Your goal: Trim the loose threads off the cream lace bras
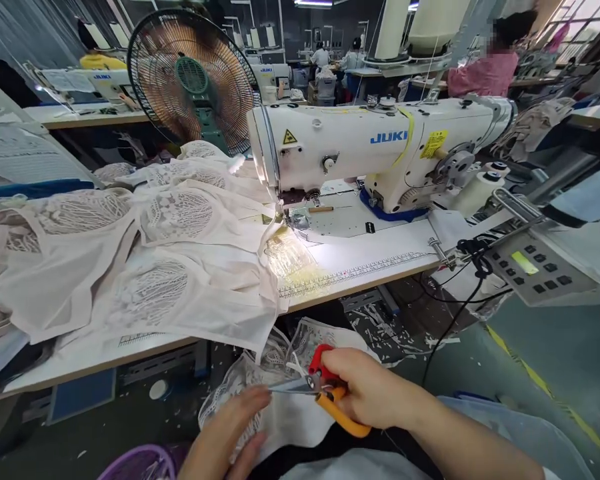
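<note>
My right hand (367, 387) is closed around a pair of scissors (325, 393) with one red and one orange handle loop. The blades point left, and their tips reach the fingertips of my left hand (235, 427). Over my lap lies a pale lace bra (300, 413), with my left fingers curled on its left side. Its upper part hangs just below the table edge; the scissors and both hands cover some of it.
A white sewing machine (340, 143) stands on the table (360, 267), with a control panel (535, 267) at right. Several pale bras (180, 213) are heaped at left. Behind them is a large fan (155, 80). A purple basket (140, 460) sits low left. Other people work farther back.
</note>
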A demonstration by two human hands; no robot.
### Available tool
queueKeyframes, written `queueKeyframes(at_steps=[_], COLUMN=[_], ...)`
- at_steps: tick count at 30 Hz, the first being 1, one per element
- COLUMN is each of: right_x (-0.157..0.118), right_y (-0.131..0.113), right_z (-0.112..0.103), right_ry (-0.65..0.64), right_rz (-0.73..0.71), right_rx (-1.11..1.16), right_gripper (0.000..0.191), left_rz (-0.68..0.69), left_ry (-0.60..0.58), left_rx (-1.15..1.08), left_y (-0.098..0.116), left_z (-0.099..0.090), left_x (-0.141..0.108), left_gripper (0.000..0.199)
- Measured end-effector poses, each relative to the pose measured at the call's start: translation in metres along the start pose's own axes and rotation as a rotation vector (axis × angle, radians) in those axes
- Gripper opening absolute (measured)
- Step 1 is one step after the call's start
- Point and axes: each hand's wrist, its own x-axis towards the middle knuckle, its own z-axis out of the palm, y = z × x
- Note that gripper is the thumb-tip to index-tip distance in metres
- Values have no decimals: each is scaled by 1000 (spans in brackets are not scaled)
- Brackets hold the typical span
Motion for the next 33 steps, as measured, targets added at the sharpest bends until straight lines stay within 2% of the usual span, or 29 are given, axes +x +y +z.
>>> queueKeyframes(at_steps=[2, 3, 5, 6, 11, 15, 18, 21, 25, 33], right_x=[-2, -4, -7, -8, -5, 4, 5, 2, -3, -8], right_y=[-5, -6, -7, -6, 1, 11, 20, 26, 30, 37], right_z=[-2, -3, -6, -7, -9, -11, -16, -21, -21, -13], right_ry=[2, 3, 11, 22, 77, 28, -1, -15, 18, 233], right_rz=[-32, -37, -27, -12, 64, 120, 98, 74, 74, 62], right_rx=[-52, -63, -59, -50, 45, 103, 94, 71, 75, 78], right_gripper=[17, 16, 17, 18, 17, 16, 15, 15, 12, 21], left_rz=[182, 215, 208, 184, 49, -25, -180, -282, -255, -234], left_ry=[-113, -180, -258, -255, -73, 33, 133, 164, 175, 217], left_rx=[-63, -108, -211, -256, -419, -469, -474, -491, -478, -481], left_y=[16, 25, 37, 40, 32, 24, 22, 22, 23, 30], left_z=[4, 7, 12, 15, 27, 27, 26, 28, 32, 37], left_x=[32, 47, 68, 75, 77, 72, 70, 70, 71, 78], left_gripper=[38, 31, 14, 11, 4, 6, 8, 12, 11, 7])
